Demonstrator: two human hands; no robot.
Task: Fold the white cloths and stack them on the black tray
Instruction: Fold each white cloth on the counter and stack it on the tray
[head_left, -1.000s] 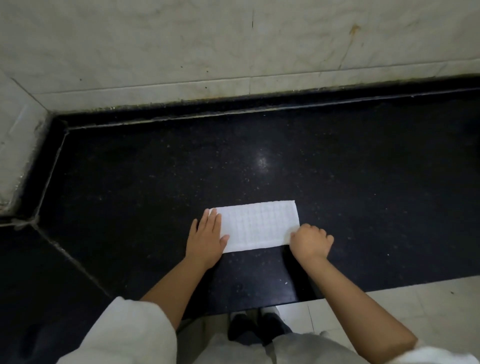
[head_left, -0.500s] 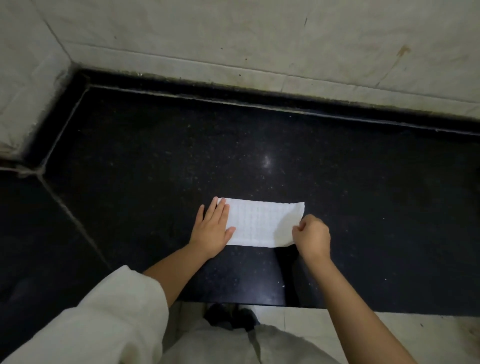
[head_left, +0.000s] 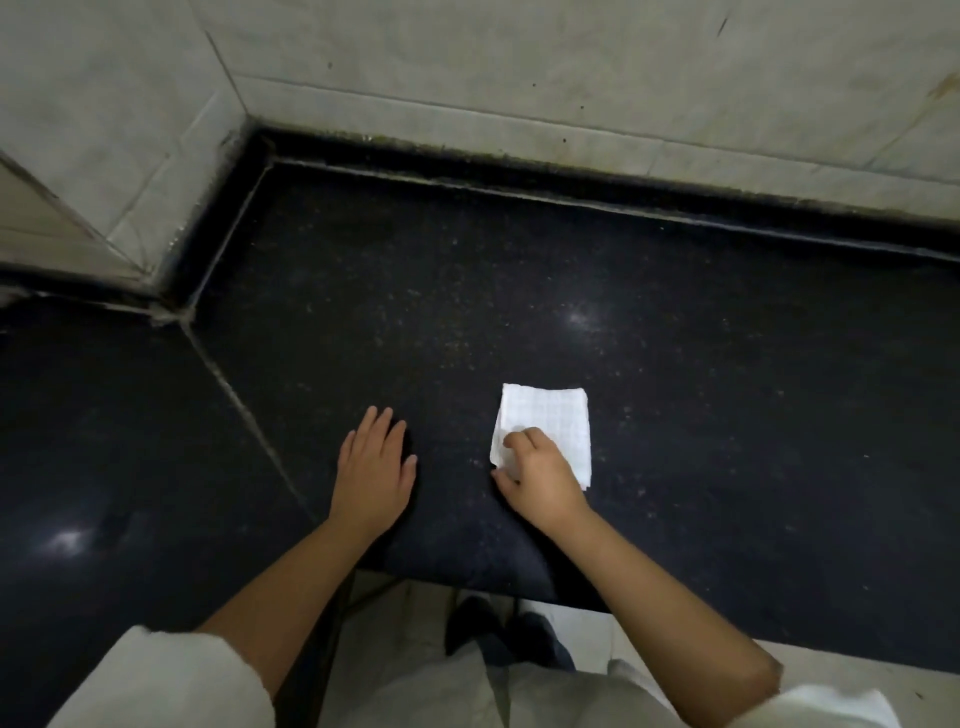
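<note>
**Operator:** Near the front edge of the dark speckled stone counter (head_left: 519, 291) sits the small white folded cloth with a faint grid weave (head_left: 553, 415), lying flat as a rough square. I have my right hand (head_left: 540, 480) on its near-left corner, fingers curled in and pinching the layers there; the thumb is underneath, so I cannot tell how much fabric it has.

**Observer:** How do you expect it to behave when you lift?

**Operator:** Light and limp, I'd judge. It looks thin, more like a wipe than a towel, so from one corner the layers would likely droop and fan open. The near edge already looks a little uneven under my fingers. I'd rather take it along the folded left edge, or flat between thumb and fingers across all layers.

**Observer:** And your other hand?

**Operator:** My left hand (head_left: 374, 470) rests palm-down on the bare counter, fingers spread loosely and holding nothing, well apart from the cloth.

**Observer:** Where's the black tray?

**Operator:** I can't see one. Beyond the counter there is only the pale tiled wall (head_left: 519, 67) behind and to the left, and my white sleeves (head_left: 171, 680) at the bottom.
</note>
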